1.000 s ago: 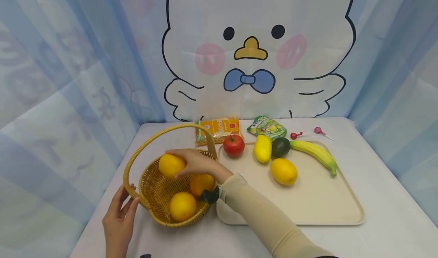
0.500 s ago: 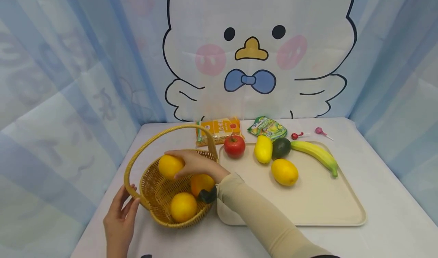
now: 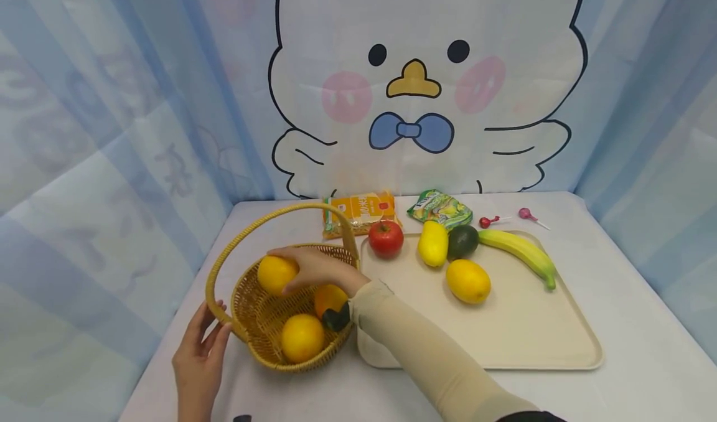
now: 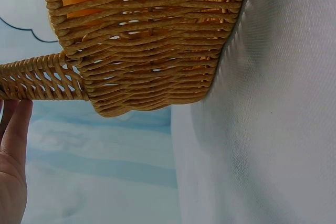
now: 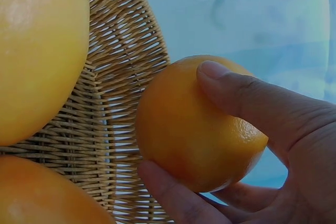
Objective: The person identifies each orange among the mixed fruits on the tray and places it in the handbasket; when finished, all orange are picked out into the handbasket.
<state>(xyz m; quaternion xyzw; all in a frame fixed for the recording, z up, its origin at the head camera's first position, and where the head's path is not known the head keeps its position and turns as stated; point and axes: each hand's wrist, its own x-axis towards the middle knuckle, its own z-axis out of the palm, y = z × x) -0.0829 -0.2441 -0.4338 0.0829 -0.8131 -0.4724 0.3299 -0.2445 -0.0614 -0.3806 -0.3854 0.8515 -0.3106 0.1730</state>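
Note:
In the head view my right hand [image 3: 316,267] grips an orange [image 3: 277,275] inside the far left part of a wicker basket [image 3: 260,358]. The right wrist view shows thumb and fingers spread around this orange [image 5: 184,124], close to the woven wall. Two more round orange-yellow fruits, one nearer the front [image 3: 303,338] and one redder [image 3: 329,299], lie in the basket, the redder one partly covered by a dark piece at my right cuff. My left hand [image 3: 198,363] holds the base of the basket's arched handle [image 3: 224,244]; its fingertips meet the handle's edge in the left wrist view.
Right of the basket is a cream tray [image 3: 526,341] with a red apple [image 3: 386,239], a yellow oblong fruit [image 3: 433,244], a dark green avocado [image 3: 463,242], a lemon [image 3: 468,281] and a banana [image 3: 521,254]. Behind lie an orange packet [image 3: 361,210], a green packet [image 3: 439,208] and two lollipops [image 3: 488,221].
My right hand, still gripping the orange, has shifted slightly left and down toward the basket's left wall. My left hand stays on the handle.

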